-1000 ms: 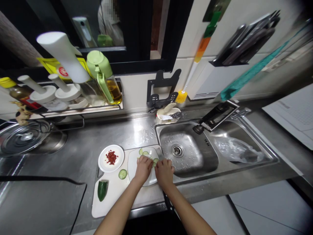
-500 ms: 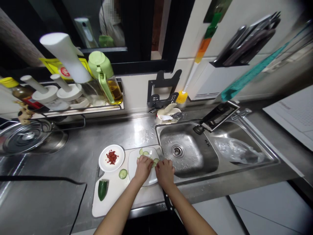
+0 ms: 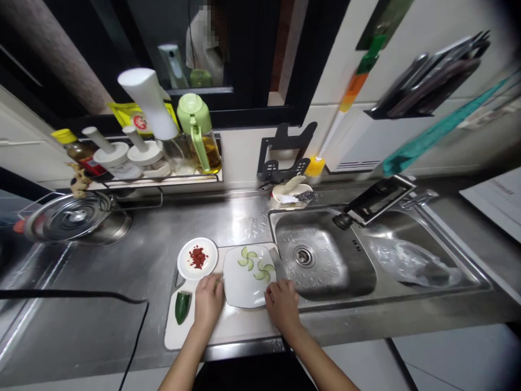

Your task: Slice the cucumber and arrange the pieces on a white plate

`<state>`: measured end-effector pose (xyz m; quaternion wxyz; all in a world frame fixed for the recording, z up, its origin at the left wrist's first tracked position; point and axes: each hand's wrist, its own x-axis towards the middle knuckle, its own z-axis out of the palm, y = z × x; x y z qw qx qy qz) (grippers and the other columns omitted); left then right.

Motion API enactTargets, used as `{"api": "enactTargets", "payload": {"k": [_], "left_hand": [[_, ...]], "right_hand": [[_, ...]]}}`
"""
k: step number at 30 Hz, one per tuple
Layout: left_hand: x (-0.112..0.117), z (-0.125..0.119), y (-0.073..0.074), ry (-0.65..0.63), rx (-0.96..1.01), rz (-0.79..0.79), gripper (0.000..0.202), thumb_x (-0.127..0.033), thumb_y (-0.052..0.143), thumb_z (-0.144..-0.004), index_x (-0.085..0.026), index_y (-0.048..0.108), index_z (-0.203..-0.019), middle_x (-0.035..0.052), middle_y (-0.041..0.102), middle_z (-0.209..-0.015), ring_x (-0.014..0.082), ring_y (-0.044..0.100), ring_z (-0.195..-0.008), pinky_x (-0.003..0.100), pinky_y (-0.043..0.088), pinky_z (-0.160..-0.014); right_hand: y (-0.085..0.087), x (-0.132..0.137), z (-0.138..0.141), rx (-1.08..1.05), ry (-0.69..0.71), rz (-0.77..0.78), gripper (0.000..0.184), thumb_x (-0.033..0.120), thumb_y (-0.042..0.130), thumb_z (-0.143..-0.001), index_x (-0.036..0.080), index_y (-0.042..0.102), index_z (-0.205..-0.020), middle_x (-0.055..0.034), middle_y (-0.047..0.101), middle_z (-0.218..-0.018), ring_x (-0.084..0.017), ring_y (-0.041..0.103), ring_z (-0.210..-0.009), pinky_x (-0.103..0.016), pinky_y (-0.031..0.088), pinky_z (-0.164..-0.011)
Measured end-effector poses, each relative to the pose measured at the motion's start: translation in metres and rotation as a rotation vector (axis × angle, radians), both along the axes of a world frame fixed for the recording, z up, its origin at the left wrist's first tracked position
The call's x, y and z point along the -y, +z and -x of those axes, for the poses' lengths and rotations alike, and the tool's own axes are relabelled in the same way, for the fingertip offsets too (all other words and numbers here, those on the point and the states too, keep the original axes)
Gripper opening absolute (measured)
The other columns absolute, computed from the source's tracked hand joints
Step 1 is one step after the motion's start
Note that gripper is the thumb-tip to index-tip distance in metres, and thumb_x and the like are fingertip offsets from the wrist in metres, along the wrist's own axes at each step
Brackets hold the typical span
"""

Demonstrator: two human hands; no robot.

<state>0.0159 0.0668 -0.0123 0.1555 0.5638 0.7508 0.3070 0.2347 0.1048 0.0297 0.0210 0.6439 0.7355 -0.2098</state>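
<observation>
My left hand rests knuckles-up on the white cutting board, left of a square white plate. Its fingers curl down over the spot where a loose cucumber slice lay, and the slice is hidden. My right hand sits at the plate's near right corner with its fingers curled under. Several cucumber half-slices lie in an arc on the plate's far part. A piece of green pepper lies just left of my left hand. A small round plate of chopped red chilli stands beyond it.
A steel sink with a black tap lies right of the board, with a plastic bag in its second basin. A rack of oil and seasoning bottles stands at the back left, beside a pot lid. A black cable crosses the counter on the left.
Both hands have drawn back from the cucumber slices on the plate. The left hand moved left onto the board and now covers the loose slice. The view shifted slightly.
</observation>
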Motion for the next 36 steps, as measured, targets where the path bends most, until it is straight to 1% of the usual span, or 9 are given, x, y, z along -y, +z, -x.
{"api": "enactTargets", "payload": {"k": [3,5,10,16,21,26,29,33,36], "left_hand": [[0.02,0.01,-0.008,0.092,-0.008,0.044,0.024,-0.022,0.044,-0.084,-0.018,0.064,-0.096,0.0083,0.064,-0.093,0.0215,0.06,-0.087,0.037,0.048,-0.083],[0.026,0.011,-0.012,0.136,-0.02,0.064,0.026,-0.022,0.044,-0.083,-0.017,0.064,-0.099,0.0093,0.064,-0.094,0.0216,0.06,-0.085,0.037,0.048,-0.083],[0.024,0.01,-0.018,0.21,-0.036,0.073,0.03,-0.023,0.045,-0.082,-0.015,0.063,-0.104,0.0103,0.062,-0.093,0.0215,0.06,-0.083,0.036,0.048,-0.082],[0.021,0.012,-0.021,0.188,-0.035,0.102,0.029,-0.021,0.043,-0.082,-0.015,0.065,-0.1,0.0108,0.064,-0.091,0.0231,0.061,-0.086,0.037,0.048,-0.082],[0.021,0.013,-0.018,0.186,-0.016,0.142,0.026,-0.02,0.043,-0.081,-0.015,0.065,-0.095,0.0106,0.066,-0.088,0.0233,0.061,-0.085,0.036,0.047,-0.079],[0.02,0.011,-0.011,0.228,0.045,0.138,0.023,-0.02,0.046,-0.079,-0.017,0.065,-0.091,0.009,0.068,-0.086,0.0218,0.062,-0.082,0.034,0.047,-0.078],[0.018,0.009,-0.006,0.281,0.131,0.175,0.023,-0.021,0.047,-0.078,-0.018,0.065,-0.091,0.0065,0.068,-0.082,0.0189,0.063,-0.076,0.031,0.046,-0.075],[0.016,0.009,0.001,0.375,0.298,0.237,0.028,-0.025,0.051,-0.075,-0.018,0.064,-0.099,0.0034,0.069,-0.076,0.0156,0.064,-0.069,0.026,0.046,-0.069],[0.015,0.011,0.005,0.379,0.428,0.226,0.029,-0.031,0.056,-0.072,-0.018,0.066,-0.096,0.003,0.07,-0.075,0.0157,0.064,-0.069,0.026,0.048,-0.068]], "right_hand": [[-0.003,0.011,0.008,-0.019,0.072,-0.005,0.016,0.026,0.047,-0.089,0.021,0.062,-0.083,-0.0066,0.058,-0.098,-0.023,0.044,-0.103,-0.032,0.033,-0.078],[-0.006,0.016,0.014,-0.025,0.11,0.0,0.015,0.026,0.048,-0.089,0.022,0.061,-0.083,-0.0059,0.059,-0.098,-0.023,0.044,-0.104,-0.031,0.032,-0.077],[-0.008,0.023,0.025,-0.064,0.172,-0.004,0.014,0.025,0.049,-0.088,0.021,0.061,-0.083,-0.0052,0.059,-0.098,-0.023,0.043,-0.104,-0.031,0.032,-0.077],[-0.005,0.027,0.029,-0.085,0.184,-0.02,0.014,0.023,0.047,-0.089,0.021,0.06,-0.083,-0.005,0.059,-0.097,-0.022,0.043,-0.104,-0.032,0.031,-0.079],[-0.005,0.03,0.028,-0.075,0.188,-0.009,0.016,0.023,0.045,-0.089,0.021,0.06,-0.084,-0.0054,0.059,-0.098,-0.023,0.042,-0.105,-0.032,0.031,-0.079],[-0.003,0.031,0.028,-0.073,0.181,-0.016,0.015,0.022,0.046,-0.089,0.021,0.06,-0.083,-0.005,0.059,-0.097,-0.023,0.042,-0.104,-0.032,0.031,-0.078],[-0.003,0.032,0.028,-0.095,0.177,-0.028,0.013,0.022,0.048,-0.088,0.021,0.059,-0.081,-0.0048,0.06,-0.096,-0.023,0.042,-0.103,-0.032,0.031,-0.076],[-0.005,0.031,0.029,-0.163,0.166,-0.051,0.011,0.019,0.05,-0.085,0.02,0.059,-0.078,-0.005,0.06,-0.092,-0.023,0.044,-0.099,-0.032,0.032,-0.074],[-0.009,0.029,0.032,-0.256,0.176,-0.069,0.008,0.017,0.053,-0.081,0.02,0.059,-0.077,-0.0054,0.061,-0.088,-0.023,0.046,-0.096,-0.031,0.034,-0.073]]}}
